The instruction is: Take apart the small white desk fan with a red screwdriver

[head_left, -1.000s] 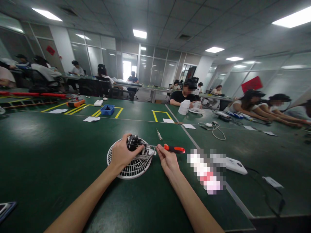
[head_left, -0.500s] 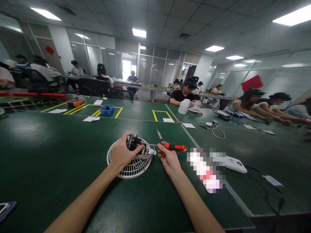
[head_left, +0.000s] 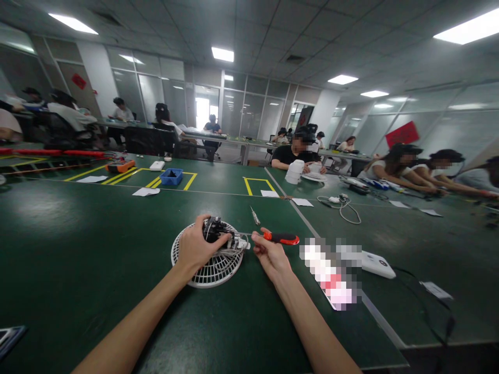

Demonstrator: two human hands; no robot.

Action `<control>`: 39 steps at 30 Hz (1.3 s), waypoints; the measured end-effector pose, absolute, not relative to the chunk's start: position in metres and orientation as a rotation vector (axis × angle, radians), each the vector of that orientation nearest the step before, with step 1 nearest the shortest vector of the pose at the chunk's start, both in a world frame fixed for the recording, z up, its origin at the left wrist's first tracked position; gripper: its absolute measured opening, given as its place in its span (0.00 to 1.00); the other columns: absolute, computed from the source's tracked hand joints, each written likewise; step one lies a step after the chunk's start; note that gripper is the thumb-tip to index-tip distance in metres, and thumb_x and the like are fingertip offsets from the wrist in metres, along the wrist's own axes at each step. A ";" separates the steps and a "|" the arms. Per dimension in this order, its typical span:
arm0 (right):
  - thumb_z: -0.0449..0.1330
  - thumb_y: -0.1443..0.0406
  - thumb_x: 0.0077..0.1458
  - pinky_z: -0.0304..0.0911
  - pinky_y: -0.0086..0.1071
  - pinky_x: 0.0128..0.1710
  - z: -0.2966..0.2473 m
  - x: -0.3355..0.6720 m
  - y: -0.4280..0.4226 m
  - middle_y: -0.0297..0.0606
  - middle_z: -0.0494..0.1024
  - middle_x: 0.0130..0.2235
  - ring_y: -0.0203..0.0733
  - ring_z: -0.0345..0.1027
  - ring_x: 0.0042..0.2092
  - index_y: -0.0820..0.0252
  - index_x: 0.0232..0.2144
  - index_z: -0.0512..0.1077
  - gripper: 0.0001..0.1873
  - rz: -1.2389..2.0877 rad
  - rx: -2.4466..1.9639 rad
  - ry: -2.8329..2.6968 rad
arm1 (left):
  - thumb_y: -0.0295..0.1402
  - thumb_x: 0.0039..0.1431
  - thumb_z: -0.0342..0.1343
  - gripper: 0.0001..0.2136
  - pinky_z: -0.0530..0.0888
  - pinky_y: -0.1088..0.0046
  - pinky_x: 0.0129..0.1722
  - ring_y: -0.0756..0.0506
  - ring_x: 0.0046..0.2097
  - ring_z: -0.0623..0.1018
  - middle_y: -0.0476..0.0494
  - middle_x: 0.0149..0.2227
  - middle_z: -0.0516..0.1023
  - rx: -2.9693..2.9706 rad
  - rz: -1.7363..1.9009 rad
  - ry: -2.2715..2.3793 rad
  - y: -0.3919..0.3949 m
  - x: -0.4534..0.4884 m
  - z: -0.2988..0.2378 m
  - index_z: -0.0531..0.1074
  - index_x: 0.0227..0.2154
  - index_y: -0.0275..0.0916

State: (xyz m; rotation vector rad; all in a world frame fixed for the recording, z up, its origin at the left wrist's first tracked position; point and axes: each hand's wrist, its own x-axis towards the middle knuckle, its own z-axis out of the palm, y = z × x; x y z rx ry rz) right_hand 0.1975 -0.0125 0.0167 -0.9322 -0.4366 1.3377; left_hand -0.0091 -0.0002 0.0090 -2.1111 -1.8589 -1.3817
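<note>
A round white fan grille (head_left: 215, 272) lies on the green table, carrying a black fan motor (head_left: 214, 229) with white wires and a white part on its right side. My left hand (head_left: 197, 243) is closed around the motor, thumb toward the right. My right hand (head_left: 272, 253) pinches a screwdriver (head_left: 281, 238) with a red and black handle. The screwdriver lies nearly level, its shaft pointing left to the motor; its tip is hidden there. Just beyond my right hand lies a small clear-handled screwdriver (head_left: 255, 215).
To the right are a pixelated bright flat object (head_left: 329, 275) and a white device (head_left: 378, 264) with a black cable. A blue bin (head_left: 171, 176), papers, and a grey coiled cable (head_left: 346, 208) lie farther off. Co-workers sit across and to the right. A phone-like corner (head_left: 10, 337) shows lower left.
Almost nothing differs. Both hands keep their holds on the motor and the screwdriver, and the view has shifted very slightly.
</note>
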 end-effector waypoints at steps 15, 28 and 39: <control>0.70 0.81 0.35 0.62 0.21 0.22 0.019 0.197 -0.012 0.32 0.80 0.30 0.32 0.70 0.26 0.60 0.36 0.74 0.24 1.444 -0.906 -0.355 | 0.61 0.54 0.59 0.32 0.78 0.59 0.38 0.37 0.36 0.81 0.40 0.35 0.81 -2.112 -1.398 -1.860 -0.001 -0.009 0.010 0.70 0.52 0.41; 0.74 0.75 0.39 0.65 0.21 0.23 0.023 0.197 -0.013 0.30 0.79 0.26 0.30 0.68 0.24 0.59 0.31 0.75 0.16 1.512 -0.880 -0.360 | 0.61 0.54 0.59 0.33 0.77 0.58 0.37 0.37 0.35 0.81 0.39 0.34 0.81 -2.106 -1.396 -1.868 0.000 -0.009 0.009 0.70 0.52 0.41; 0.79 0.68 0.33 0.64 0.22 0.23 0.021 0.197 -0.015 0.26 0.73 0.22 0.30 0.65 0.24 0.58 0.32 0.77 0.20 1.442 -0.888 -0.475 | 0.63 0.54 0.58 0.34 0.77 0.57 0.39 0.36 0.36 0.81 0.38 0.35 0.81 -2.127 -1.384 -1.893 -0.001 -0.010 0.009 0.70 0.53 0.41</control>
